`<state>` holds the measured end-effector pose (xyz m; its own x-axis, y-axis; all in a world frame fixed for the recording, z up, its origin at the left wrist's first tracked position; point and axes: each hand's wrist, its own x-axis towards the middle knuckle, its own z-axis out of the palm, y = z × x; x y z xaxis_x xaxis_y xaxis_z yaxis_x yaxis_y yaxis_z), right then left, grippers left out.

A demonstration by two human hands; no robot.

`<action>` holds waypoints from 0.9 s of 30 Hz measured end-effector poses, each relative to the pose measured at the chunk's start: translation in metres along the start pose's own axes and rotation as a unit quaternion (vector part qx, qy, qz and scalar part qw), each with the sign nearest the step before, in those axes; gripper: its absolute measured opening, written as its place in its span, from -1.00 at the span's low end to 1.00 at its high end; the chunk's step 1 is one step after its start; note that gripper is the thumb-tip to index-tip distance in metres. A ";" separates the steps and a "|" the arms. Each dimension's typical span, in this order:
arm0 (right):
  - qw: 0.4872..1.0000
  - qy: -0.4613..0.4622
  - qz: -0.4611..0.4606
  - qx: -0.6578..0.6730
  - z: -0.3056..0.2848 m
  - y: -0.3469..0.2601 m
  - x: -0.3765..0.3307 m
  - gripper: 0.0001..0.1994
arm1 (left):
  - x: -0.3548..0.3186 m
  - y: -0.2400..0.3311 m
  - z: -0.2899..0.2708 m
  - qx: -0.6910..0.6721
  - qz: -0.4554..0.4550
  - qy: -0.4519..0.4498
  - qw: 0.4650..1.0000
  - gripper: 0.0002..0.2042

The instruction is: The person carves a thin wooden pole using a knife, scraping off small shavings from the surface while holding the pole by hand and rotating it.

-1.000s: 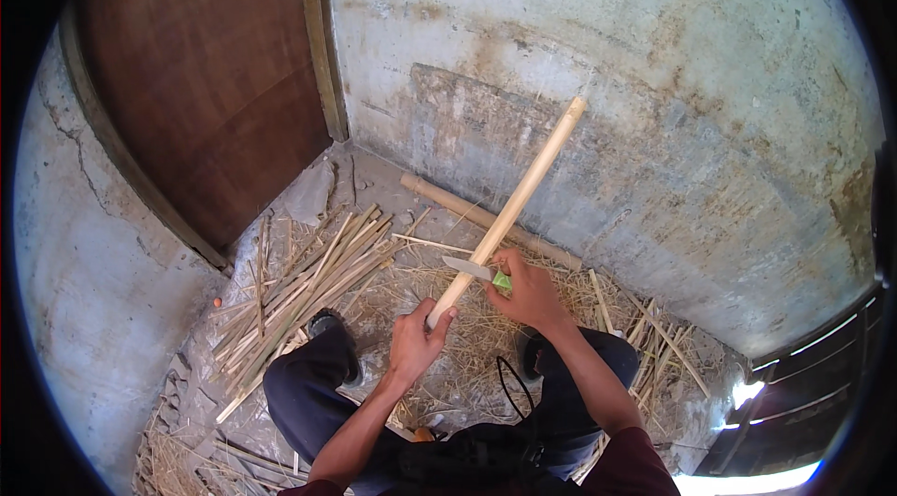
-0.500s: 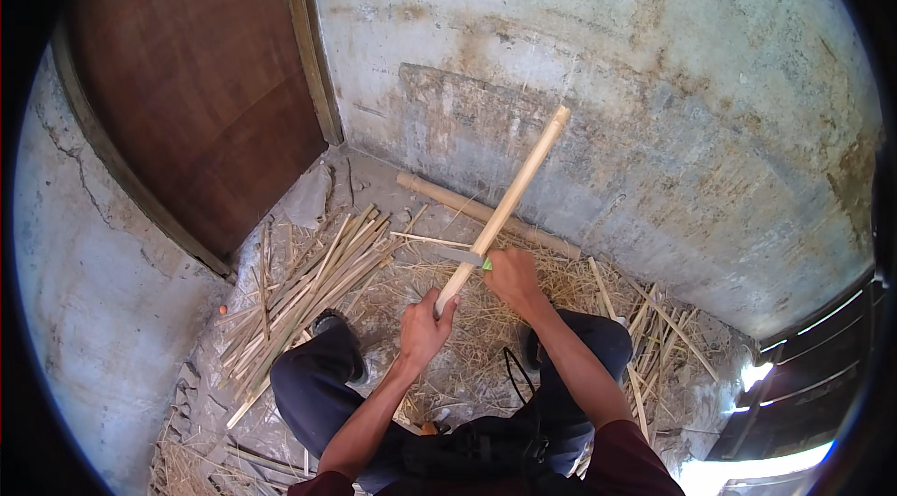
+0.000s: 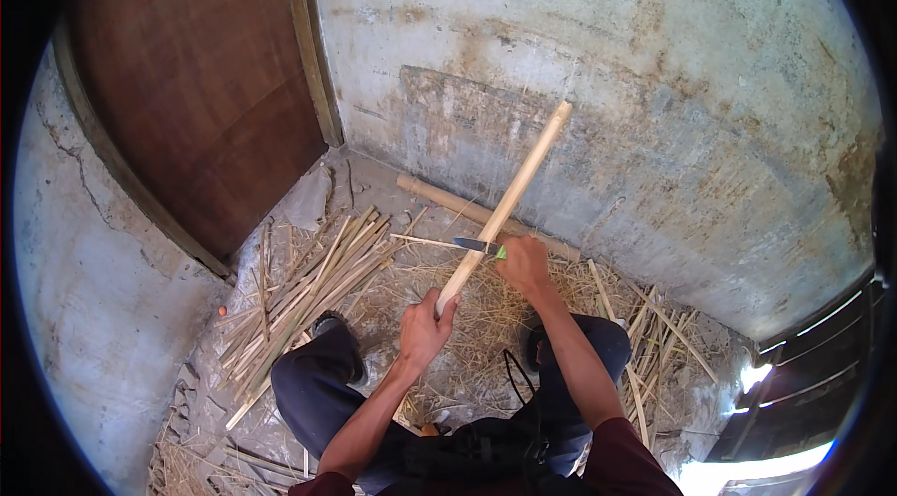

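Note:
My left hand (image 3: 426, 326) is closed round the lower end of a long, pale bamboo strip (image 3: 525, 175), which slants away up and to the right, its far end raised in front of the wall. My right hand (image 3: 524, 264) grips the green handle of a knife (image 3: 474, 244). The dark blade lies across the strip a little above my left hand and points left. Most of the handle is hidden inside my right fist.
A bundle of split bamboo sticks (image 3: 318, 300) lies on the left, and more sticks (image 3: 659, 333) lie on the right. A bamboo pole (image 3: 432, 191) rests along the foot of the stained wall (image 3: 654, 141). Shavings (image 3: 476, 333) litter the floor. A brown door (image 3: 196, 76) stands at the left.
The knife and my right hand have shifted slightly up and to the right along the strip, and the blade has turned darker to view. My left hand has stayed in place.

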<state>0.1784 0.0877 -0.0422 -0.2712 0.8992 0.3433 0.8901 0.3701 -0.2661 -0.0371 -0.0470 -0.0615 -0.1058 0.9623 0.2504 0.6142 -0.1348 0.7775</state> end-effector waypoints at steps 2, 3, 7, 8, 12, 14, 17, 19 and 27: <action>1.000 0.002 -0.013 0.004 -0.002 0.006 0.004 -0.74 | 0.001 0.003 -0.002 -0.007 0.001 -0.003 1.000 -0.69; 1.000 0.003 -0.013 0.003 -0.001 0.008 0.004 -0.74 | 0.001 0.005 -0.004 -0.014 0.002 -0.006 1.000 -0.69; 1.000 0.012 0.003 0.014 0.001 0.001 0.002 -0.73 | -0.001 0.005 -0.008 -0.015 -0.004 -0.011 1.000 -0.69; 0.999 0.013 0.013 0.042 0.001 -0.003 -0.002 -0.73 | -0.001 0.005 -0.009 -0.014 -0.001 -0.006 1.000 -0.68; 0.996 0.024 0.043 0.077 0.020 0.001 -0.019 -0.77 | -0.004 0.004 -0.003 -0.042 0.002 -0.005 0.999 -0.67; 0.997 -0.054 -0.026 0.041 0.004 -0.003 -0.014 -0.74 | -0.006 0.000 -0.009 -0.024 -0.008 -0.009 1.000 -0.67; 0.993 -0.033 -0.094 0.063 -0.002 0.002 -0.011 -0.72 | -0.008 -0.001 -0.011 -0.013 -0.008 -0.013 1.000 -0.68; 0.992 -0.035 -0.109 0.047 -0.006 0.011 -0.004 -0.72 | -0.009 0.001 -0.009 -0.017 -0.003 -0.011 1.000 -0.68; 0.990 -0.020 -0.137 -0.019 -0.012 0.037 0.009 -0.71 | -0.011 0.005 -0.007 -0.023 0.015 -0.004 1.000 -0.68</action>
<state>0.2128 0.1068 -0.0379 -0.5177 0.7754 0.3616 0.7942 0.5927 -0.1339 -0.0382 -0.0598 -0.0559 -0.0818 0.9598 0.2687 0.5807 -0.1732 0.7955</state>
